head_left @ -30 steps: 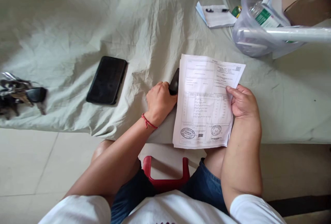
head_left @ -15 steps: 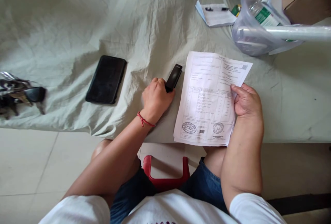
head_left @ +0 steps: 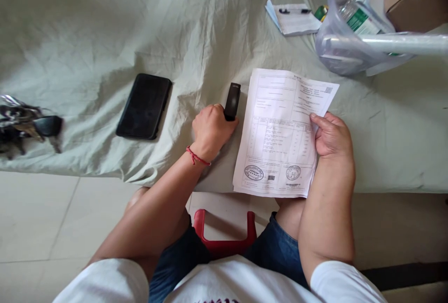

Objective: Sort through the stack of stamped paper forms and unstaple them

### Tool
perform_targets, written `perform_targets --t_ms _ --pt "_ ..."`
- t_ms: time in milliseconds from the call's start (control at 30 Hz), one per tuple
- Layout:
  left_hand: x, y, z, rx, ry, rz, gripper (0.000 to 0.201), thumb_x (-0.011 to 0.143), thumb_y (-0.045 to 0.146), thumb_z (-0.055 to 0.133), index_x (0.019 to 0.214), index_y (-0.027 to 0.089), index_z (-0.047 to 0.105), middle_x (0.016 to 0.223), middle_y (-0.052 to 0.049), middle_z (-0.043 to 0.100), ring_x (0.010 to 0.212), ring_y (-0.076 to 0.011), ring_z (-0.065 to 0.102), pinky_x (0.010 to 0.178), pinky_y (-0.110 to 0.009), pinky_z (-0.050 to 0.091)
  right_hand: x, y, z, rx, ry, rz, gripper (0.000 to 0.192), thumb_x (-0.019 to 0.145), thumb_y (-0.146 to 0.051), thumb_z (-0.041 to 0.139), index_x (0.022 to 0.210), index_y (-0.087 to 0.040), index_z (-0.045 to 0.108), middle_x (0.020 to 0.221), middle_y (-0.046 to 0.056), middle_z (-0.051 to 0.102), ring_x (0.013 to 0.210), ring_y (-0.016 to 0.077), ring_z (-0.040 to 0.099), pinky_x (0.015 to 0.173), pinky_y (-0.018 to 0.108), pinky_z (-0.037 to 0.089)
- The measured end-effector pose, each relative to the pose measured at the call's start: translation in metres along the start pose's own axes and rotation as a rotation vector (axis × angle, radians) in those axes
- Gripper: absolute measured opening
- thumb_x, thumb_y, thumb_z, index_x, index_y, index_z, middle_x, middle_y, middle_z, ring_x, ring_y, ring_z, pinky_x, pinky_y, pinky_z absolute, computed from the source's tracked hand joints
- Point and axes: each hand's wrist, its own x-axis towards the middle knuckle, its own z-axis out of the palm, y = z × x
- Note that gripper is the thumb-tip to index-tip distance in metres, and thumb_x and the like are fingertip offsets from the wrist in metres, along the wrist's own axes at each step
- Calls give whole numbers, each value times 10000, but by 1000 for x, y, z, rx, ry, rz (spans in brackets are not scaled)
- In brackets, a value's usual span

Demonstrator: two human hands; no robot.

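Seat: a red plastic stool [head_left: 224, 230] shows between the person's knees, right under the near edge of the table, so the person sits close enough for both forearms to reach the work.
Right hand: the right hand [head_left: 332, 137] pinches the right edge of a thin sheaf of white printed paper forms with two round stamps near the bottom [head_left: 280, 135]; thumb on top, the other fingers hidden beneath. The grip at one side likely keeps the print uncovered and the pages squared together.
Sheaf: its lower edge overhangs the table edge toward the person; the upper part lies on the wrinkled pale grey-green cloth covering the table [head_left: 87, 37].
Left hand: the left hand [head_left: 212, 130], a red string bracelet [head_left: 198, 157] at its wrist, is curled shut round the near end of a small black oblong stapler-like tool [head_left: 232, 101], which points away from the person.
Tool and paper: the tool lies just beside the sheaf's left edge, near its upper corner; whether it touches the paper I cannot tell.
Left of the hands: a black smartphone lying screen-up [head_left: 144, 106], well apart; further left, a bunch of keys with a black fob [head_left: 26, 125].
Far side: a white notepad with a black pen on it [head_left: 296, 19], and a clear plastic tub holding a labelled bottle [head_left: 350, 27].
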Motion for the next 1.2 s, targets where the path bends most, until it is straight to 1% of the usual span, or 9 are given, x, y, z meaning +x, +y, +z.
perform_targets --t_ms 233,367,533,667,800,867,967,1067,1200 --pt "3 -1 2 -43 8 0 205 975 415 772 1036 219 785 1185 -204 842 1118 -467 794 933 -575 639 0 1 1 -24 -60 -23 333 747 -346 998 1029 -253 847 1020 48 891 1194 369 858 1156 615 680" --pt "1 -3 5 -74 50 29 168 967 363 788 1058 232 737 1243 -195 806 1146 -454 781 951 -564 624 -1 0 3 -12 -32 -5 327 718 -334 1001 998 -251 855 1021 42 898 1148 358 869 1153 606 686" --pt "1 -8 12 -162 102 83 337 908 329 861 1173 244 671 1312 -168 757 1185 -430 749 992 -551 608 -2 -2 6 3 -26 -7 316 701 -326 999 975 -253 859 1012 38 900 1146 354 873 1148 592 697" --pt "1 -25 15 -320 151 141 445 786 227 907 1147 262 650 1255 -118 745 1087 -343 725 945 -481 609 -3 -4 7 26 -37 -20 303 717 -333 990 983 -262 863 1032 38 903 1161 349 872 1183 587 685" --pt "-9 -42 5 -536 264 213 219 805 162 781 976 257 682 968 -32 725 784 -204 622 810 -372 555 -6 -8 9 43 -60 -24 274 745 -322 968 994 -274 864 1131 40 909 1218 340 860 1218 561 673" --pt "-19 -44 -2 -649 168 284 15 910 260 722 920 248 724 757 1 651 660 -176 536 705 -346 478 -7 -10 12 61 -82 -19 285 754 -327 967 1016 -275 867 1163 41 908 1229 333 856 1219 549 674" --pt "-34 -40 -8 -793 -12 321 276 1014 470 698 877 235 744 629 19 525 598 -164 433 602 -339 333 -7 -11 17 95 -112 -19 314 763 -342 979 1051 -281 872 1205 32 906 1251 315 849 1229 528 669" --pt "-44 -36 -9 -883 -124 300 469 1036 618 718 773 234 662 616 35 418 590 -147 336 573 -341 250 -6 -11 22 105 -137 -21 329 765 -352 991 1066 -298 870 1227 20 903 1307 313 831 1252 526 653" --pt "-47 -37 -12 -1078 -309 284 529 1018 656 750 735 222 643 640 28 441 591 -128 329 554 -320 261 -5 -8 26 71 -147 -32 340 768 -371 999 1072 -299 866 1209 33 905 1349 351 813 1260 589 638"
